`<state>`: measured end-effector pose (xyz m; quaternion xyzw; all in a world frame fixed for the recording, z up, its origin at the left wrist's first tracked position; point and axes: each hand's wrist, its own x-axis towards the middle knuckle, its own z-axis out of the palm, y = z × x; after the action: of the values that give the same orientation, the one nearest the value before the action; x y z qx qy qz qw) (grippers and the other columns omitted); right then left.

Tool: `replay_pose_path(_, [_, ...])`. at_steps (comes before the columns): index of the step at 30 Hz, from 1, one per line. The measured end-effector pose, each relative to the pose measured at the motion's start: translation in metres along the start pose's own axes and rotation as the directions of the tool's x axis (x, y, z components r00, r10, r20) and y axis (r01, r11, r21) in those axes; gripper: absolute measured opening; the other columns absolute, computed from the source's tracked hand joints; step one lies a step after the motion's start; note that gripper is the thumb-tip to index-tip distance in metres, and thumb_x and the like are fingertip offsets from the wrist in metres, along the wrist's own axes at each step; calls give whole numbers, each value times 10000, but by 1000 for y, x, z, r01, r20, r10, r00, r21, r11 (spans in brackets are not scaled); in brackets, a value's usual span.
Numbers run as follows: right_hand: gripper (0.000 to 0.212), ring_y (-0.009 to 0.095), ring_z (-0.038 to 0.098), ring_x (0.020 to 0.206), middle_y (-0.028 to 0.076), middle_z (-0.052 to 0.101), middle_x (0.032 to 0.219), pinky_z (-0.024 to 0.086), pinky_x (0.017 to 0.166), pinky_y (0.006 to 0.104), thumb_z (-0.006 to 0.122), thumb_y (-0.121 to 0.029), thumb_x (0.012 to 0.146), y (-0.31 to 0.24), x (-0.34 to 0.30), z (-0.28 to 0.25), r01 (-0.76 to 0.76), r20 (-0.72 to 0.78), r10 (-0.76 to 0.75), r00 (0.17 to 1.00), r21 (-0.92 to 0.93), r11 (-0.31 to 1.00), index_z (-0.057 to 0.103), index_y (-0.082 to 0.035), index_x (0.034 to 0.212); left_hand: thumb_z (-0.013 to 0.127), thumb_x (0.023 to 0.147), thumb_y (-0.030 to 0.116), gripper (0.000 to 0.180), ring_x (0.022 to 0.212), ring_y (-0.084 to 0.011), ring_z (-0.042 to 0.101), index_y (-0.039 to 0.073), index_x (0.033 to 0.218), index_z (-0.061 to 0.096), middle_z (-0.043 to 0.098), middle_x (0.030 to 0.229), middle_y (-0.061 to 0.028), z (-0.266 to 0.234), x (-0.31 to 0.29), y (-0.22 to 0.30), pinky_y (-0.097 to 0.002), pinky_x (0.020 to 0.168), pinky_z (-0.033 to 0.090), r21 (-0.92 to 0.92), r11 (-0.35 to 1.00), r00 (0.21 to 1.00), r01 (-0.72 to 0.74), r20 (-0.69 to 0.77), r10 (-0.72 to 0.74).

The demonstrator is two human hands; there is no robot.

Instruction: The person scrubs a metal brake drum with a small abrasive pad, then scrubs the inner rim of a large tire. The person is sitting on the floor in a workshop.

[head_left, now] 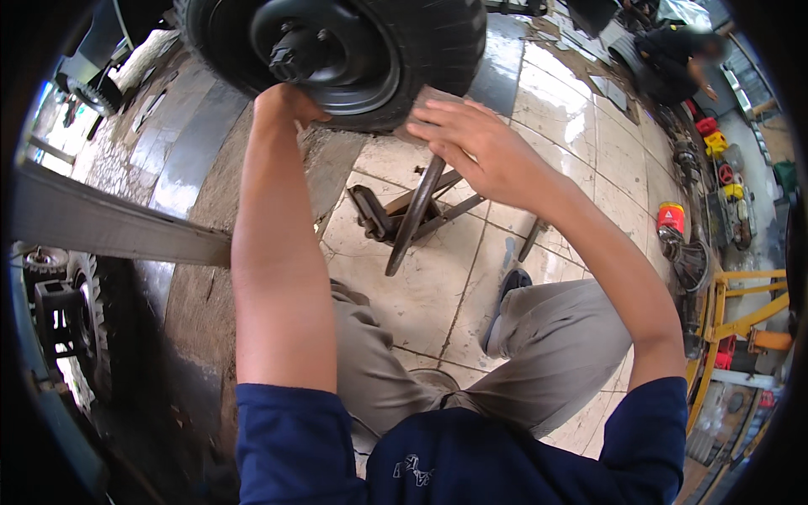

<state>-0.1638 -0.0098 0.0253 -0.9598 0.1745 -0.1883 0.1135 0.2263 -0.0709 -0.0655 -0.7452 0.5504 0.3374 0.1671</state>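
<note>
A large black wheel (370, 80) with a ribbed tyre and a protruding hub fills the top middle. My left hand (290, 105) reaches to its lower rim, closed on the edge below the hub; most of its fingers are hidden behind the wrist. At the tyre's lower right, my right hand (471, 139) has its fingers laid across a flat brown block (410, 126), with the thumb lower down. The block touches or nearly touches the tyre. Beneath that hand a dark metal bar (412, 219) slants down over a metal stand or jack (374, 215) on the floor.
A grey metal beam (126, 215) comes in from the left, close to my left forearm. Another wheel (88, 311) stands below it. Along the right lie a red can (671, 217), machine parts and a yellow metal frame (749, 320). A person in dark clothes (669, 63) is at the far right.
</note>
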Motion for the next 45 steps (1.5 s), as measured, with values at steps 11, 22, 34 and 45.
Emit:
replay_pose_path(11, [414, 275, 494, 1427, 129, 643, 1405, 296, 1240, 515, 452, -370, 1105, 1, -4, 3, 106, 32, -109, 994, 83, 991, 670, -126, 1359, 582, 971, 587, 618, 1183, -206, 694, 231, 1475, 567, 642, 1422, -83, 0, -40, 23, -445, 966, 558, -18, 998, 998, 56, -13, -57])
replay_pose_path(22, [440, 350, 525, 1394, 178, 603, 1454, 416, 1179, 461, 435, -353, 1110, 2, -9, -11, 2, 15, -1, 1000, -57, 998, 658, -87, 1379, 560, 993, 569, 607, 1253, -205, 660, 233, 1498, 536, 624, 1451, -53, 0, -29, 18, -440, 979, 554, -36, 996, 994, 87, 66, -85])
replay_pose_path(34, [438, 351, 524, 1392, 146, 593, 1475, 435, 1160, 453, 430, -343, 1107, -6, -8, -3, -78, -1, 79, 997, -191, 978, 645, -96, 1397, 588, 975, 586, 632, 1239, -215, 668, 176, 1457, 572, 621, 1446, -80, 0, -30, 21, -449, 997, 541, -50, 996, 996, 77, 44, -75])
replay_pose_path(45, [467, 342, 555, 1358, 157, 606, 1455, 455, 1133, 443, 417, -359, 1110, -16, -13, -15, -52, 29, 61, 998, -244, 968, 626, -67, 1409, 580, 981, 588, 654, 1294, -232, 635, 209, 1509, 519, 593, 1482, -85, -4, -34, 18, -469, 1031, 523, -53, 995, 995, 86, 56, -83])
